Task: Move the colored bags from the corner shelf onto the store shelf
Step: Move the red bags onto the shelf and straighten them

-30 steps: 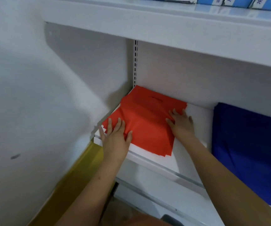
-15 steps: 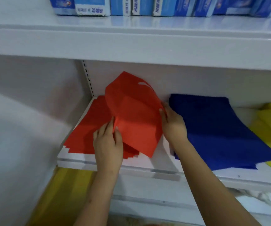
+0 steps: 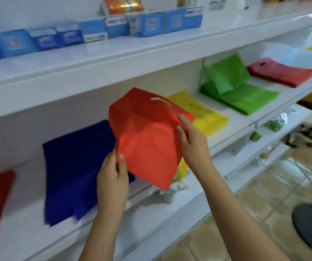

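One red bag (image 3: 147,136) mid-frame, pinched by left hand (image 3: 113,178) and right hand (image 3: 192,146); five piles on shelf (image 3: 95,61): two red, one blue, yellow, green

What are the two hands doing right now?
Left hand: pinching the red bag at its lower edge.
Right hand: gripping the same bag's right side.
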`<action>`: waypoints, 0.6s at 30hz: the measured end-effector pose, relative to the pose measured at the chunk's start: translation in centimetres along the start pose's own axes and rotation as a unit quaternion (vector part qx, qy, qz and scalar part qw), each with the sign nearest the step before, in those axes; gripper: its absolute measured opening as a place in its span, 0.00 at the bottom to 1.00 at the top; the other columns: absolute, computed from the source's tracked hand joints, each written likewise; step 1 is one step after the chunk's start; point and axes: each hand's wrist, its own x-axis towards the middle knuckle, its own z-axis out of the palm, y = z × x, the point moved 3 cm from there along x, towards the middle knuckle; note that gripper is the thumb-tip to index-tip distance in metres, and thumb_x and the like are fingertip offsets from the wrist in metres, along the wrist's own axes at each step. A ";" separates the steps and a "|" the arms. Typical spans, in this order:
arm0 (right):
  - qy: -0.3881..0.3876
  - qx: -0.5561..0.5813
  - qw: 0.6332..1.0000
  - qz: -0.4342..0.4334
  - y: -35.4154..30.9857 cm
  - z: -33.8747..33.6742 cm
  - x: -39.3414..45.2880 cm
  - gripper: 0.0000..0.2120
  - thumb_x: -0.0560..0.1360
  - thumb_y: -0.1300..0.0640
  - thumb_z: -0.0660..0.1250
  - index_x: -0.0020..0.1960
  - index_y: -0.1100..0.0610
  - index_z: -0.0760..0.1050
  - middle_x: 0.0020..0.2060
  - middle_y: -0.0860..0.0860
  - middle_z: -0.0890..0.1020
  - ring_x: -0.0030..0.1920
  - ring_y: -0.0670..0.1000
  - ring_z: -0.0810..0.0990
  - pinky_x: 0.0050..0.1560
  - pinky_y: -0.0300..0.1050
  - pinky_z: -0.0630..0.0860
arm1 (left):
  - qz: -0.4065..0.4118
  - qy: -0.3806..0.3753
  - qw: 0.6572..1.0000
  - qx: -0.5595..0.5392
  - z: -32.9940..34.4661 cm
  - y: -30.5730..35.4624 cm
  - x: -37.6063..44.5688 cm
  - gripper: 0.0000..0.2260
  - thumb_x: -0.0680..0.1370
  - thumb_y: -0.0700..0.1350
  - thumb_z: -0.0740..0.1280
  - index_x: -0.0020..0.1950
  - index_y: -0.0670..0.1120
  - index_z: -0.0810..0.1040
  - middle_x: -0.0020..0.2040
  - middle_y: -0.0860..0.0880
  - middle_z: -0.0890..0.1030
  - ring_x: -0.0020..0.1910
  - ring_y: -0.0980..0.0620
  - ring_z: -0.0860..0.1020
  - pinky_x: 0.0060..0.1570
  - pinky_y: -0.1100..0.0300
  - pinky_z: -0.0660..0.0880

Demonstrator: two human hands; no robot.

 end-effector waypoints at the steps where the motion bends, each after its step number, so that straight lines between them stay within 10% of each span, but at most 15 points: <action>1: 0.014 -0.010 1.000 0.014 2.2 -2.9 0.6 0.18 0.82 0.56 0.60 0.71 0.56 0.70 0.70 0.50 0.72 0.70 0.47 0.70 0.69 0.32 0.60 | 0.009 -0.021 1.000 -0.003 3.1 1.6 0.1 0.17 0.85 0.50 0.56 0.72 0.49 0.74 0.61 0.56 0.79 0.58 0.57 0.76 0.52 0.67 0.69; 5: 0.060 -0.037 0.995 0.067 9.9 -13.3 2.1 0.19 0.82 0.55 0.59 0.72 0.56 0.70 0.71 0.50 0.70 0.71 0.46 0.67 0.66 0.23 0.54 | 0.030 -0.104 0.994 -0.013 14.4 7.2 0.3 0.17 0.85 0.48 0.57 0.69 0.43 0.76 0.59 0.47 0.82 0.57 0.49 0.78 0.51 0.65 0.68; 9: 0.100 -0.060 0.986 0.116 16.5 -20.9 3.1 0.19 0.82 0.55 0.59 0.72 0.56 0.69 0.72 0.50 0.70 0.71 0.47 0.67 0.68 0.29 0.56 | 0.059 -0.165 0.982 -0.068 23.8 11.9 0.4 0.18 0.85 0.51 0.56 0.73 0.48 0.73 0.67 0.53 0.78 0.64 0.57 0.76 0.62 0.62 0.71; 13: 0.122 -0.085 0.977 0.150 23.3 -26.6 5.1 0.20 0.83 0.54 0.58 0.73 0.55 0.68 0.72 0.48 0.68 0.72 0.46 0.65 0.68 0.28 0.53 | 0.058 -0.224 0.965 -0.125 32.7 16.5 0.9 0.18 0.85 0.45 0.57 0.75 0.50 0.69 0.70 0.60 0.72 0.61 0.78 0.67 0.59 0.81 0.63; 18: 0.125 -0.101 0.975 0.154 32.0 -32.8 10.9 0.20 0.82 0.53 0.58 0.74 0.54 0.67 0.74 0.48 0.66 0.74 0.46 0.63 0.73 0.38 0.56 | 0.041 -0.245 0.960 -0.127 44.3 19.3 3.6 0.23 0.82 0.54 0.56 0.76 0.51 0.68 0.72 0.55 0.73 0.70 0.58 0.71 0.70 0.57 0.68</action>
